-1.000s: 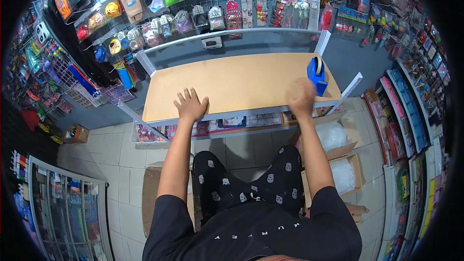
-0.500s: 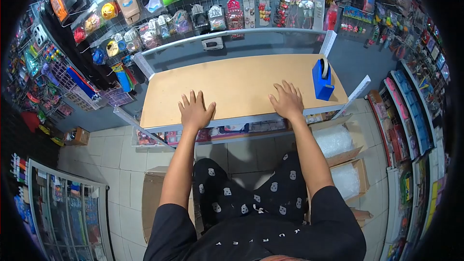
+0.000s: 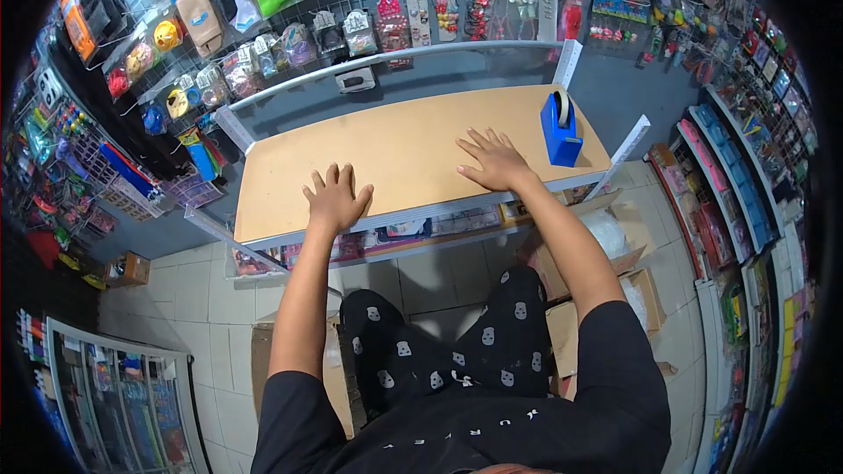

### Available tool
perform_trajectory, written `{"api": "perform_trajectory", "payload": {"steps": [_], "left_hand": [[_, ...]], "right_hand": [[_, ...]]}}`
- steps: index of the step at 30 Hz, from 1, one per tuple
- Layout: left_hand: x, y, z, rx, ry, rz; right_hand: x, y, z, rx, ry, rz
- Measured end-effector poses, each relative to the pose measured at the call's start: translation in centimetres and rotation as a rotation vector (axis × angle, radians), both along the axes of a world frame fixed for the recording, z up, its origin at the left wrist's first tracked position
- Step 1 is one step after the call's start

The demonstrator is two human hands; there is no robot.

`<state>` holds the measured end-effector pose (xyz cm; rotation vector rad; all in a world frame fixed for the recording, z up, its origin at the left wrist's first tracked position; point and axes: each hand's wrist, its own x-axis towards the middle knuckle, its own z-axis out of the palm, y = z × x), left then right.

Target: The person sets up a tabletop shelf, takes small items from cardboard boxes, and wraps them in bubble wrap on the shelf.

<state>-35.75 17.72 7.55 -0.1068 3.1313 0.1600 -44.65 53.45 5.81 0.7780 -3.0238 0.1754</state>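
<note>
Two hands flat on the tabletop [image 3: 395,136], nothing held. L to R: left hand [image 3: 335,197] near the front edge, fingers spread, palm down; right hand [image 3: 494,161] same, fingers splayed and loose, just beside the blue tape dispenser [image 3: 558,129] but not touching it. We judge no packing started: dispenser untouched, top bare, bubble-wrap boxes [image 3: 615,237] sit below.

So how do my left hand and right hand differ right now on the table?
The left hand lies near the front edge of the table, far from anything; the right hand lies further in, close beside the blue tape dispenser without touching it. The left fingers point straight ahead, the right fingers angle leftward. Both are flat, palm down, fingers spread, holding nothing.
</note>
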Motion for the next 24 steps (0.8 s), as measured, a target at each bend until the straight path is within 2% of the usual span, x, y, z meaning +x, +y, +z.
{"api": "perform_trajectory", "payload": {"steps": [3,6,15,24], "left_hand": [[-1.0,1.6,1.3,-0.017,-0.109,0.049],[-2.0,2.7,1.0,-0.029,-0.075,0.003],[-2.3,1.8,-0.7,0.084,0.127,0.004],[-2.4,1.2,-2.0,0.171,0.299,-0.015]], "right_hand": [[-0.3,-0.7,0.4,-0.013,0.012,-0.03],[-0.6,-1.7,0.5,-0.023,0.006,-0.088],[0.5,-2.5,0.1,-0.032,0.016,-0.219],[1.0,-1.7,-1.0,-0.239,0.106,-0.223]]}}
